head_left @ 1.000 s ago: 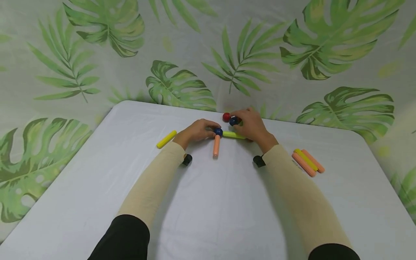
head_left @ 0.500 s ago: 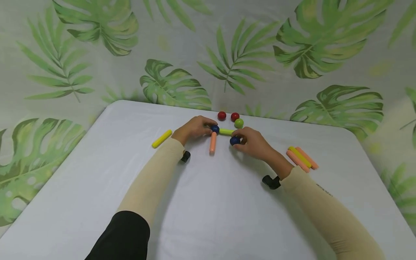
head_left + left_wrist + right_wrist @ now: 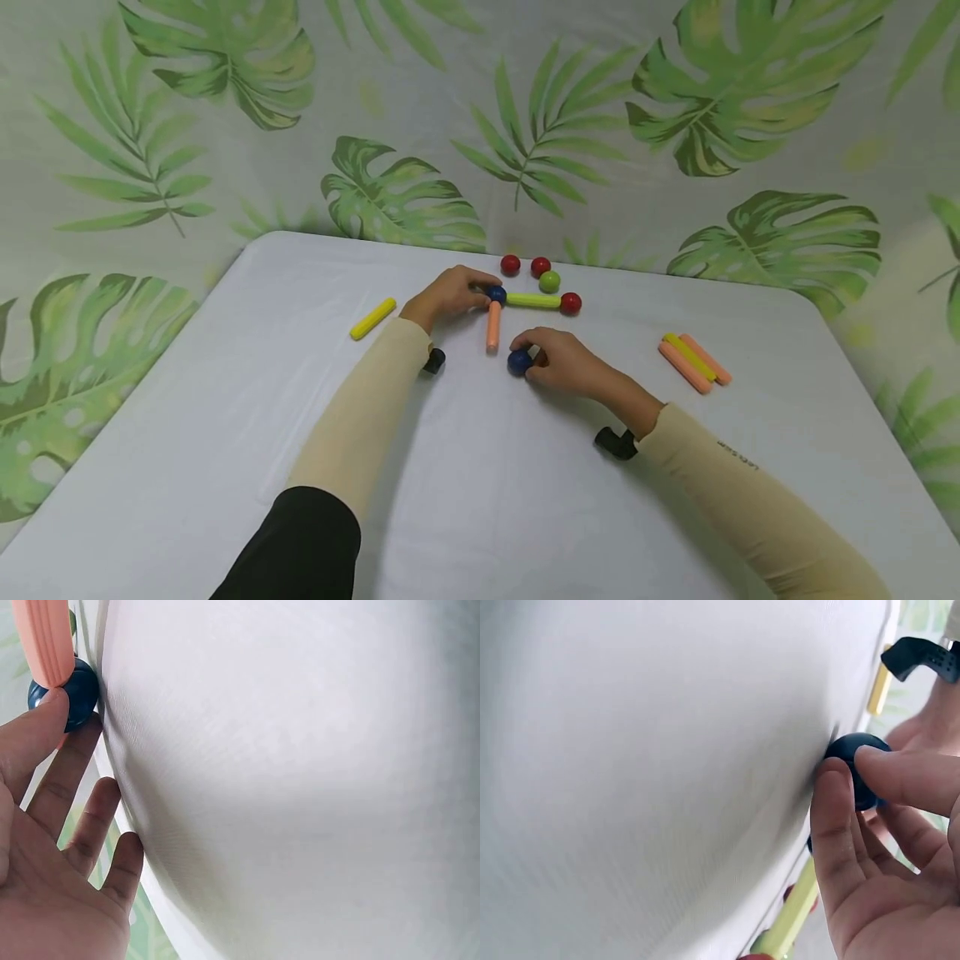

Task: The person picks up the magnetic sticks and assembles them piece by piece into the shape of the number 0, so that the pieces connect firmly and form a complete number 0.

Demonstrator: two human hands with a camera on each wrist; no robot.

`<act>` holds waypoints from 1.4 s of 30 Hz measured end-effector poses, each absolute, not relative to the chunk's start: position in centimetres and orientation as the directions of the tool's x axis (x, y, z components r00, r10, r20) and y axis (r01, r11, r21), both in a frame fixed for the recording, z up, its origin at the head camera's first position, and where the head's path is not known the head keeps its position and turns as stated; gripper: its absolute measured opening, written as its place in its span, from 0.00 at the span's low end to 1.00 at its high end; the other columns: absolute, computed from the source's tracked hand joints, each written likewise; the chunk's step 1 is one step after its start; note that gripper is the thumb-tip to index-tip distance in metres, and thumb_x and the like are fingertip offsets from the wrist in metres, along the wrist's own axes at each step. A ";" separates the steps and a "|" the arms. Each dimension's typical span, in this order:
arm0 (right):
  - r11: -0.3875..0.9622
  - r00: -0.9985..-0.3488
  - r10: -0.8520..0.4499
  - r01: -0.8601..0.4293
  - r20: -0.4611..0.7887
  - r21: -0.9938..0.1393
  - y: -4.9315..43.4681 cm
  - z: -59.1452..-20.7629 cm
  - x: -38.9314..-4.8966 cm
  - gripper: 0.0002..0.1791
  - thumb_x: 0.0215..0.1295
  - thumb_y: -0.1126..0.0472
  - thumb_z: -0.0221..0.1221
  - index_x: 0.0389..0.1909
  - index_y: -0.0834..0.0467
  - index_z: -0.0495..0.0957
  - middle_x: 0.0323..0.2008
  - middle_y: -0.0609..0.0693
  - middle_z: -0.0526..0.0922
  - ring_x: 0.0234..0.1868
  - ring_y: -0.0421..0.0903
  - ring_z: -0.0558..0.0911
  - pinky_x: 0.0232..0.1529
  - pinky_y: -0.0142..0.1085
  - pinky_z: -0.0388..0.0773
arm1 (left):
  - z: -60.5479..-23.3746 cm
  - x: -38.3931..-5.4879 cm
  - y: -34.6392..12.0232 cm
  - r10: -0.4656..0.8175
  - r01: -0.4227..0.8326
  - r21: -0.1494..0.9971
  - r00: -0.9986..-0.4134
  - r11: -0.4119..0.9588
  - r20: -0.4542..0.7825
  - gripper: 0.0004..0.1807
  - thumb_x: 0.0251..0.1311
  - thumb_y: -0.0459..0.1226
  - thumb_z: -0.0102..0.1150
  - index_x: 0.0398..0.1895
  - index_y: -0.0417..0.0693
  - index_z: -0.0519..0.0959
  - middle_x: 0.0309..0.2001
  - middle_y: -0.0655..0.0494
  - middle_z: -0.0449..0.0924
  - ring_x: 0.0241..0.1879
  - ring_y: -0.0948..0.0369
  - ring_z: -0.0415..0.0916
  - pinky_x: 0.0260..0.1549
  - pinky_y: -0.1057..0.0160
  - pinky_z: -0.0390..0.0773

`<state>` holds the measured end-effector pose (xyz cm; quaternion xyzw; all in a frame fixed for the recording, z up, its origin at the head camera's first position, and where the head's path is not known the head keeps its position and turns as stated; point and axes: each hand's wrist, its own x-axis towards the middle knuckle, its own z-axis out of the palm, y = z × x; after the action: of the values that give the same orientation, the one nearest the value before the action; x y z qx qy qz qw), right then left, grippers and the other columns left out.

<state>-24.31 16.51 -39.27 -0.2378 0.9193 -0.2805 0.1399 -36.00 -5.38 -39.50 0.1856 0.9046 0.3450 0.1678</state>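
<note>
My left hand (image 3: 452,296) pinches a dark blue ball (image 3: 497,295) between thumb and fingers at the far side of the table. From that ball an orange stick (image 3: 492,327) points toward me, and a yellow-green stick (image 3: 532,300) runs right to a red ball (image 3: 571,303). In the left wrist view, the thumb presses the blue ball (image 3: 84,694) just below the ridged orange stick (image 3: 46,637). My right hand (image 3: 564,362) grips a second dark blue ball (image 3: 519,362), close to the near end of the orange stick. The right wrist view shows thumb and fingertips around this ball (image 3: 859,769).
Two loose red balls, one at the left (image 3: 511,265), and a green ball (image 3: 550,282) lie near the far edge. A yellow stick (image 3: 372,318) lies left of my left hand. Two orange sticks and a yellow stick (image 3: 692,358) lie together at the right on the white table (image 3: 465,500).
My right hand has carried the second blue ball from beside the loose balls toward me and left, near the orange stick's end. My left hand stays on its blue ball.
</note>
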 end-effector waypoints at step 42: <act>0.742 -0.895 -0.443 -0.330 -0.058 -0.584 13.0 -39.7 -24.6 0.17 0.58 0.59 0.70 0.47 0.54 0.79 0.44 0.49 0.84 0.39 0.44 0.80 0.41 0.33 0.79 | -39.3 -36.4 -5.2 0.475 0.254 0.664 -0.863 0.703 -0.173 0.24 0.67 0.39 0.60 0.66 0.58 0.75 0.69 0.55 0.73 0.72 0.54 0.64 0.72 0.51 0.62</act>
<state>-24.57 13.02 -39.68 -0.2081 0.9283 -0.2926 0.0966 -36.44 -5.16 -39.31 0.2007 0.9074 0.3287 0.1680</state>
